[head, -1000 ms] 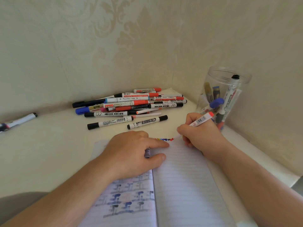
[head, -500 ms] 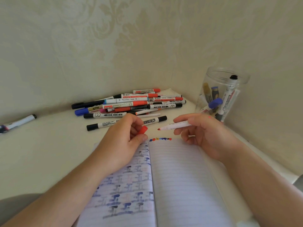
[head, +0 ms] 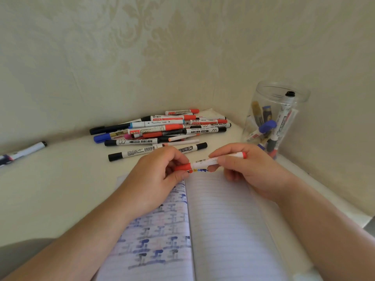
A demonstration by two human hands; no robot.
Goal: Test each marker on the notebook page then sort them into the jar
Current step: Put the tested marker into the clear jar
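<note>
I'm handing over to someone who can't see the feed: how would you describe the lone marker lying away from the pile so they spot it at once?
Start at the pile of markers in the corner of the table and look far left, near the frame's edge. There a single white-barrelled marker with a black cap lies alone by the wall, touching no other marker.

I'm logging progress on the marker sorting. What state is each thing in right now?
Red marker: held by both hands, cap on its tip end.
Left hand: grips the cap.
Right hand: grips the barrel.
Notebook: open, colour dots at top.
Jar: upright, lidless, several markers inside.
Marker pile: lying capped on the table.
</note>
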